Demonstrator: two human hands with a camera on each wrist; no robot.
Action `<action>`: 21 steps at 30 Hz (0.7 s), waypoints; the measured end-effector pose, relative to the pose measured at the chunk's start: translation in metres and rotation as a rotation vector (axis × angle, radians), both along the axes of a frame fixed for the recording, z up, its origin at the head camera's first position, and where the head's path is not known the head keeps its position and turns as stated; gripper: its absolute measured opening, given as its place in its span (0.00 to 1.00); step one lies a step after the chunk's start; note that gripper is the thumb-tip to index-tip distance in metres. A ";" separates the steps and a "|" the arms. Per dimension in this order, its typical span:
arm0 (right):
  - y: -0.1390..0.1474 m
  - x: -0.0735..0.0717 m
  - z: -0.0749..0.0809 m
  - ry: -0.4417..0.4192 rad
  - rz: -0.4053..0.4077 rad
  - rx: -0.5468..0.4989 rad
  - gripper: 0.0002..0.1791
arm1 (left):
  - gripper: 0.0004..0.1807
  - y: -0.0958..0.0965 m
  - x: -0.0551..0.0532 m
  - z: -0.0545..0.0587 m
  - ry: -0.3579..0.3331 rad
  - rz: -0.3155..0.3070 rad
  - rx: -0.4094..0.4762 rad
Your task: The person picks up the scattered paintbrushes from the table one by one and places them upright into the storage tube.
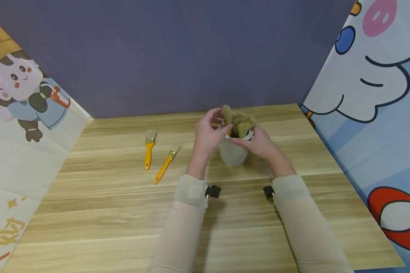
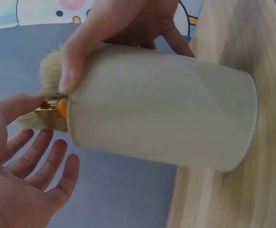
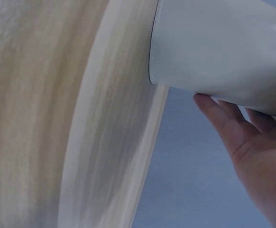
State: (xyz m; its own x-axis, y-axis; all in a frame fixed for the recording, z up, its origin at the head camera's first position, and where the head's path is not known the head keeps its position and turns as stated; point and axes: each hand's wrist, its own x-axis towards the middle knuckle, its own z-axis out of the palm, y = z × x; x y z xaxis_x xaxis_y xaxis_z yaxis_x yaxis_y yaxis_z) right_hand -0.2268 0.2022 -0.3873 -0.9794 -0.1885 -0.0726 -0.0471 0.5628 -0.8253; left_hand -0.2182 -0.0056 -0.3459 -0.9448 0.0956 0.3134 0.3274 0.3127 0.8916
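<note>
A pale cylindrical can (image 1: 234,153) stands upright on the wooden table, with several paintbrushes (image 1: 240,120) in it, bristles upward. My right hand (image 1: 262,145) grips the can near its rim from the right, the thumb over the front edge. At the can's mouth, my left hand (image 1: 209,132) pinches a paintbrush (image 2: 46,113) by its metal ferrule, between the thumb and the fingers behind it. A bit of that brush's orange handle shows at the rim; the rest is hidden inside the can. In the right wrist view, the right fingers lie along the can's side.
Two paintbrushes with orange handles, one upright in view (image 1: 149,148) and one slanted (image 1: 166,163), lie on the table (image 1: 106,212) left of the can. A dark blue-grey panel (image 1: 164,57) rises behind the table. Printed cartoon sheets border the left and right sides.
</note>
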 end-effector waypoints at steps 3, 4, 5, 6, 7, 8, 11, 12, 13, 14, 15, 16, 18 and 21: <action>0.000 -0.001 0.000 0.007 0.002 -0.008 0.61 | 0.33 -0.001 0.000 -0.003 0.018 -0.016 -0.094; -0.001 -0.001 -0.001 0.011 0.002 -0.010 0.61 | 0.34 -0.001 0.000 -0.004 0.025 -0.022 -0.129; -0.001 -0.001 -0.001 0.013 0.003 -0.009 0.60 | 0.34 -0.001 0.001 -0.005 0.035 -0.027 -0.159; -0.001 -0.001 -0.001 0.017 0.003 -0.009 0.60 | 0.34 -0.001 0.001 -0.006 0.047 -0.033 -0.187; -0.001 -0.001 -0.001 0.020 0.004 -0.006 0.61 | 0.34 -0.001 0.001 -0.006 0.057 -0.038 -0.211; -0.001 -0.001 -0.001 0.020 0.005 -0.004 0.61 | 0.34 -0.001 0.002 -0.006 0.070 -0.041 -0.238; 0.000 -0.002 -0.002 0.014 0.007 -0.006 0.61 | 0.33 0.000 0.004 -0.007 0.101 -0.043 -0.302; 0.000 -0.002 -0.002 0.012 0.009 -0.008 0.61 | 0.32 0.000 0.004 -0.007 0.113 -0.041 -0.324; 0.000 -0.002 -0.002 0.011 0.010 -0.008 0.61 | 0.32 0.001 0.004 -0.007 0.126 -0.038 -0.348; 0.000 -0.002 -0.002 0.011 0.009 -0.012 0.61 | 0.31 0.001 0.004 -0.007 0.137 -0.032 -0.372; 0.001 -0.001 -0.002 0.013 0.007 -0.016 0.61 | 0.31 0.002 0.004 -0.007 0.146 -0.024 -0.392; 0.001 -0.001 -0.002 0.019 0.009 -0.016 0.61 | 0.31 0.003 0.004 -0.008 0.156 -0.016 -0.412; 0.001 -0.001 -0.002 0.029 0.013 -0.023 0.61 | 0.30 0.005 0.003 -0.007 0.163 0.003 -0.447; 0.000 -0.001 -0.002 0.036 0.018 -0.031 0.60 | 0.30 0.008 0.001 -0.005 0.136 0.024 -0.477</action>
